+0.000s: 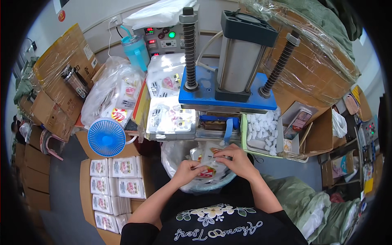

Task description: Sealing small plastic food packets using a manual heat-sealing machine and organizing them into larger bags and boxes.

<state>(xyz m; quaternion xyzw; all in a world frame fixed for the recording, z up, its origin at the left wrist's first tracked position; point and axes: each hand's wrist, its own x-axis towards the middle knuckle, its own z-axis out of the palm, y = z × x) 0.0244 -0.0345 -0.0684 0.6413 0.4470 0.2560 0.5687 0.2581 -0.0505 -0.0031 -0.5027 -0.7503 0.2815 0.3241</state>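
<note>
Forearms point(153, 201) are angled in from both sides, elbows bent, hands met over a plastic-lined tub point(208, 189). Left hand point(186, 173) is curled, fingertips pinched on the left edge of a translucent printed pouch point(210, 160). Right hand point(237, 161) is arched, back up, fingers pointed left, grip closed on the pouch's right side. Pouch is held between both, above the tub, right of its middle. Past the tub's far rim, a blue-plated press point(234, 67) is flanked on its right by a tray point(244, 134) filled with white chunks point(261, 125).
</note>
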